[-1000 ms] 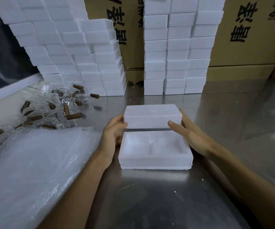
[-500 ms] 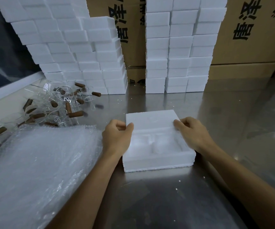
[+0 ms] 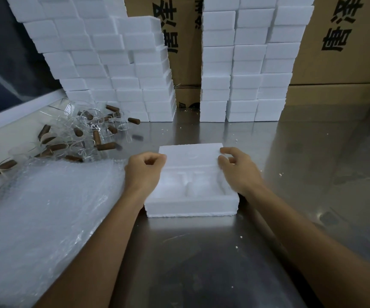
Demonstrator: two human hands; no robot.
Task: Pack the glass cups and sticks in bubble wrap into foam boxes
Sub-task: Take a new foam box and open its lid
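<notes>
An open white foam box base (image 3: 191,205) with moulded recesses sits on the steel table in front of me. Its foam lid (image 3: 190,153) lies low over the base's far edge. My left hand (image 3: 145,171) pinches the lid's left corner with curled fingers. My right hand (image 3: 237,171) grips the lid's right corner between thumb and fingers. Several clear glass cups (image 3: 90,130) and brown sticks (image 3: 106,146) lie in a heap at the left. A pile of bubble wrap (image 3: 42,214) covers the near left of the table.
Two tall stacks of white foam boxes (image 3: 117,70) (image 3: 246,63) stand at the back against printed cardboard cartons (image 3: 344,41). A white wall ledge (image 3: 19,110) runs along the left. Bare steel table (image 3: 313,152) extends to the right, with small foam crumbs.
The lid, held raised above the base a second ago, has come down to the base's far side. Both hands moved with it and now curl at its corners.
</notes>
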